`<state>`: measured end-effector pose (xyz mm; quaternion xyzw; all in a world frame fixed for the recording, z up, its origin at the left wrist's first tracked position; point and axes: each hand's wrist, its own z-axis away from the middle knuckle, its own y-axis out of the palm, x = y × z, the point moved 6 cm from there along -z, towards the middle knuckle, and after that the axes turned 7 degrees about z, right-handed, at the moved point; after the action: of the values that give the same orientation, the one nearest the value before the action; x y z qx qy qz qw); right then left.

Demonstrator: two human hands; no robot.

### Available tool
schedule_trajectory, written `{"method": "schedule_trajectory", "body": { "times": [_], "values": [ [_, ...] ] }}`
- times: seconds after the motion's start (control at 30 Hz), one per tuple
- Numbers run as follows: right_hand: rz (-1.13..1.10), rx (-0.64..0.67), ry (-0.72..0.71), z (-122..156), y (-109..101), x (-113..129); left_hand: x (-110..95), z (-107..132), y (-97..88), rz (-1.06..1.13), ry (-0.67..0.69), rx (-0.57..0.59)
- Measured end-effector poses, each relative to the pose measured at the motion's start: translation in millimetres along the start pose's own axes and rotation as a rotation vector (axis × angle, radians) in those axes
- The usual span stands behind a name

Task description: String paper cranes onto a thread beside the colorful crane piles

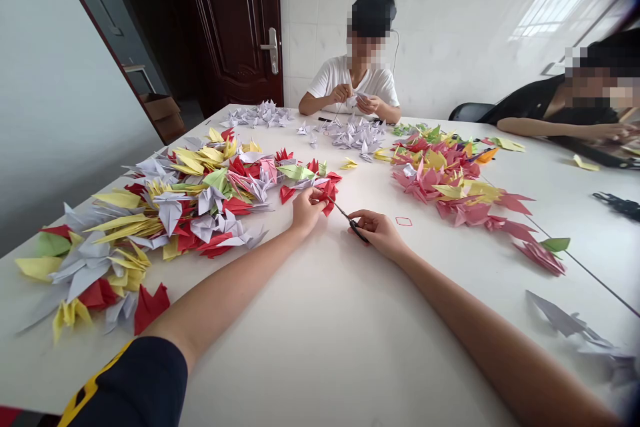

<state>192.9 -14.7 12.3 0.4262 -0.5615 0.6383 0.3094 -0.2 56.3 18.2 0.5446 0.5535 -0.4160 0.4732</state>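
Two bare forearms reach in from the bottom of the head view across a white bench (320, 340). The left hand (306, 210) has its grip closed at the fingertips on a red paper crane (327, 195), which lies at the edge of a large heap of mixed origami cranes (175, 207) in red, yellow, lavender and green. The right hand (380, 233) has its grip together around a pair of dark scissors (356, 228), their narrow blades angled up and to the left, ending just beside the red crane. A tiny red paper outline (403, 221) lies on the bench to the right of the right hand. Further right spreads a long pile of pink and red cranes (445, 180) mixed with some yellow ones, and a cluster of lavender cranes (357, 137) sits straight ahead. Across the bench, a person in a white T-shirt (350, 83) holds a pale paper piece (356, 101) in both hands. Another person in a black top (540, 103) sits at the right side, one arm stretched along the bench. A dark wooden door (230, 27) stands behind, with a cardboard box (163, 113) near it.
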Motion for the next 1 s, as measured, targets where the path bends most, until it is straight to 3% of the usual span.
{"method": "schedule_trajectory", "body": {
  "times": [0.2, 0.37, 0.5, 0.67, 1.0],
  "values": [
    [-0.016, 0.006, 0.0, 0, 0, -2, 1, -1, -1.2, 0.029, 0.013, 0.009],
    [-0.184, -0.058, -0.018, -5, -7, -8, 4, -4, -4.2, 0.052, 0.022, -0.002],
    [-0.24, -0.121, -0.009, -3, -12, -10, 7, -6, -5.8, 0.249, -0.072, -0.025],
    [-0.165, -0.014, -0.008, 0, -5, -3, 11, -6, -11.5, 0.528, -0.2, -0.165],
    [-0.119, 0.026, -0.014, -1, -2, 0, 5, -4, -4.4, 0.481, -0.182, -0.033]
  ]
}}
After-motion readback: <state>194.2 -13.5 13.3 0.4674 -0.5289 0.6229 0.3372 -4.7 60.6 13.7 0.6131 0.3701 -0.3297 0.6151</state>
